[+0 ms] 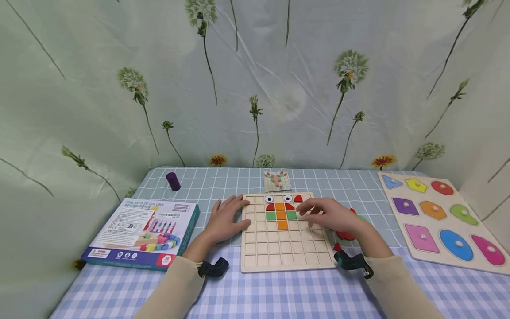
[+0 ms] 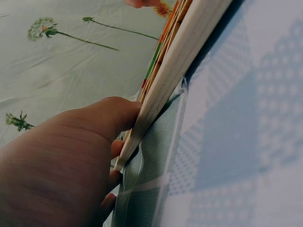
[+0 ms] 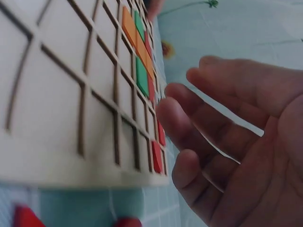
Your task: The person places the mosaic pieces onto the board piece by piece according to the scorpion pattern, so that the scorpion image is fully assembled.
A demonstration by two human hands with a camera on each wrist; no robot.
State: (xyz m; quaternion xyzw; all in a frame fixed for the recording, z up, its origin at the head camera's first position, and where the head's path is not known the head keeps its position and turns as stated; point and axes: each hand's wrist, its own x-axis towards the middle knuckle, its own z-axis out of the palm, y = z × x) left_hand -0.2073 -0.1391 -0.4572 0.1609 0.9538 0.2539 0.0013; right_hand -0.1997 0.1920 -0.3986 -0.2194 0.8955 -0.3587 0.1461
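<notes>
A wooden grid board [image 1: 260, 249] lies on the table. It carries two eye tiles [image 1: 287, 199], red curved tiles [image 1: 270, 207], orange square tiles [image 1: 282, 225] in a column and green tiles [image 1: 291, 215]. At the board's left edge rests my left hand [image 1: 226, 220], fingers spread; in the left wrist view its thumb [image 2: 124, 113] touches the board's side. My right hand [image 1: 324, 213] hovers over the board's right part with loosely bent fingers [image 3: 176, 113] and nothing visible between them. Near those fingers, the right wrist view shows a red tile [image 3: 156, 157] in a cell.
Behind the board lies a pattern card [image 1: 277, 180]. Loose red pieces [image 1: 345, 236] are partly hidden by the right forearm. A boxed bead set [image 1: 139, 232] and a purple cylinder [image 1: 173, 181] are at left, a knobbed shape puzzle [image 1: 438, 230] at right.
</notes>
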